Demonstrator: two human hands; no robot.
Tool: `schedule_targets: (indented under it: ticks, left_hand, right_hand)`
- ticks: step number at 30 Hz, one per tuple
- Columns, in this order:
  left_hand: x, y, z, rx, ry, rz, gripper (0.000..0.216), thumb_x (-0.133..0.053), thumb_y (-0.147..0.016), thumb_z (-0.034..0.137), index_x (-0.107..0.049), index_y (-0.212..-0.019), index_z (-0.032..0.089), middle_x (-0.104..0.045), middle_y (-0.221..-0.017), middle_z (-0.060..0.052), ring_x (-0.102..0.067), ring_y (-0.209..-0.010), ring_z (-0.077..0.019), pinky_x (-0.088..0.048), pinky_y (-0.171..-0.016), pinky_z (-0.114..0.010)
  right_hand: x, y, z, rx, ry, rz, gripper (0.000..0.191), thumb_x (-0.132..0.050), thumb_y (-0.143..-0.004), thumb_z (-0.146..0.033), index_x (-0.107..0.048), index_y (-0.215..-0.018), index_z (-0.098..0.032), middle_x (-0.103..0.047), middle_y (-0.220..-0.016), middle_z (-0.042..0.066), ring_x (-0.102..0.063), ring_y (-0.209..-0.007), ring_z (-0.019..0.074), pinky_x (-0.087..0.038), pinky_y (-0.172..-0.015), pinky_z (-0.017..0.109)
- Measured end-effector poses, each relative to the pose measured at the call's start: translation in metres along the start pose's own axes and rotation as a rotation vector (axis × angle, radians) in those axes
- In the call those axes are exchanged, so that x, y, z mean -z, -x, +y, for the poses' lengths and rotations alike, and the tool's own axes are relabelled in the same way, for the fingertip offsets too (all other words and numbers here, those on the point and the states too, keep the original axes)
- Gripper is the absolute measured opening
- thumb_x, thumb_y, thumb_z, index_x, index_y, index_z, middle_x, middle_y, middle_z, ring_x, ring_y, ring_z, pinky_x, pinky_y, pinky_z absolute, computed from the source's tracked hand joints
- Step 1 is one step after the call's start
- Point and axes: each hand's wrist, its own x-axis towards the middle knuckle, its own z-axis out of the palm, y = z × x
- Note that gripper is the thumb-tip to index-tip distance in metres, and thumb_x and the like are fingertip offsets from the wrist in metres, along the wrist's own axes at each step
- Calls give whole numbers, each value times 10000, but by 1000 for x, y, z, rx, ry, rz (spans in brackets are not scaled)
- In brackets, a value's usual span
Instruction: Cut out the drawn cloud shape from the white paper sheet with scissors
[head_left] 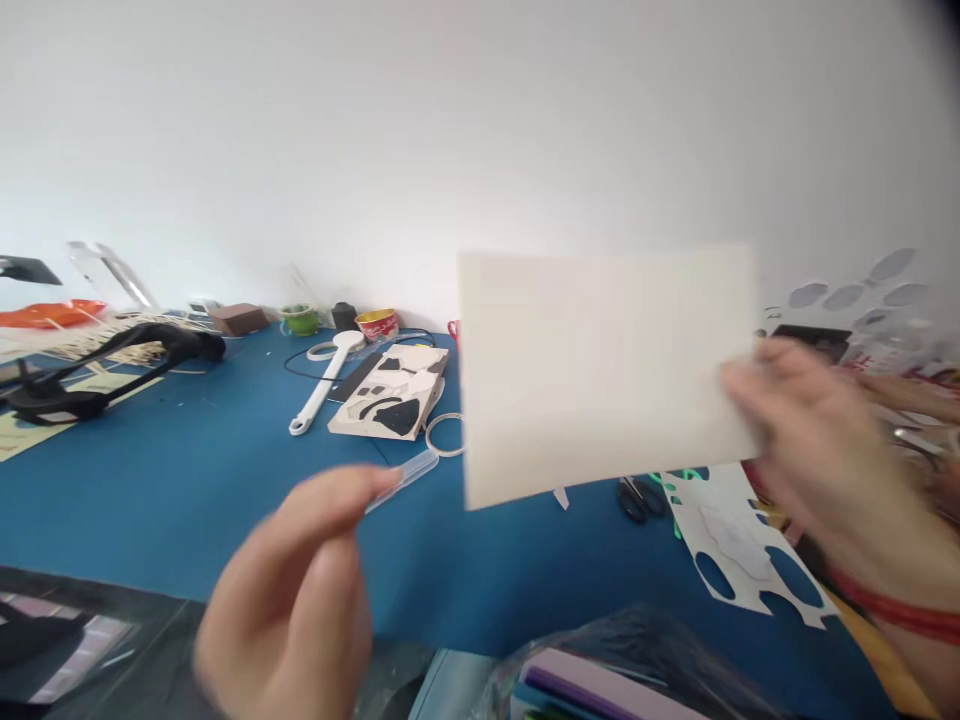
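My right hand [825, 450] grips a blank off-white sheet of paper [607, 370] by its right edge and holds it up above the table, slightly blurred. At the lower left my left hand [300, 590] is raised with its fingers bent and the thumb and index fingertip apart; nothing shows between them. Just past its index fingertip, a clear plastic tube [418, 467] appears to lie on the table. The held sheet hides part of the tabletop and the wall behind it.
On the blue table [247, 500] are a patterned block [394, 390], a white spoon-like tool [326, 380], a tape roll [445, 436] and black-handled scissors [640, 499]. A cut-out sheet [739, 540] lies right. A plastic bag with coloured packs [592, 690] is in front; a black strap [112, 370] lies left.
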Motion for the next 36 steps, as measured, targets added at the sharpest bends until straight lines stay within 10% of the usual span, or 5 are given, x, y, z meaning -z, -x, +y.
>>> schedule_targets:
  ticks: [4, 8, 15, 22, 36]
  left_hand:
    - [-8, -33, -15, 424, -15, -239, 646, -570, -818, 605, -495, -1354, 251, -659, -1226, -87, -622, -1118, -301, -553, -873, -368]
    - [21, -40, -29, 703, -60, -289, 732, -670, -756, 559, -428, -1397, 303, -727, -1075, -58, -706, -806, -252, -567, -642, -298]
    - [85, -38, -72, 727, -511, -699, 641, -634, -731, 619, -580, -1193, 178, -491, -524, 59, -495, -430, -145, -418, -400, -230]
    - [82, -66, -94, 439, -1137, -784, 486, -388, -834, 414, -665, -1159, 182, -620, -708, -36, -635, -665, -234, -456, -598, -299]
    - [67, -124, -109, 316, -1404, -738, 447, -401, -848, 271, -673, -1196, 206, -710, -1055, -145, -676, -940, -341, -515, -765, -398]
  right_hand:
    - [-69, 19, 31, -423, -322, -376, 357, -660, -811, -395, -510, -1066, -195, -673, -897, 48, -654, -767, 209, -529, -659, 304]
    - [-100, 42, 58, -584, -299, -692, 325, -548, -870, -304, -468, -1146, -151, -682, -904, 58, -676, -793, 207, -540, -642, 290]
    - [-103, 57, 77, -755, -203, -1124, 246, -484, -844, -109, -505, -1090, -110, -683, -777, 55, -654, -584, 150, -486, -470, 185]
    - [-124, 61, 83, -821, -182, -1300, 156, -292, -937, -60, -427, -962, -135, -646, -670, 42, -624, -442, 129, -432, -386, 140]
    - [-144, 53, 86, -775, -162, -1470, 144, -386, -928, -108, -474, -816, -127, -644, -627, 49, -586, -403, 120, -448, -385, 172]
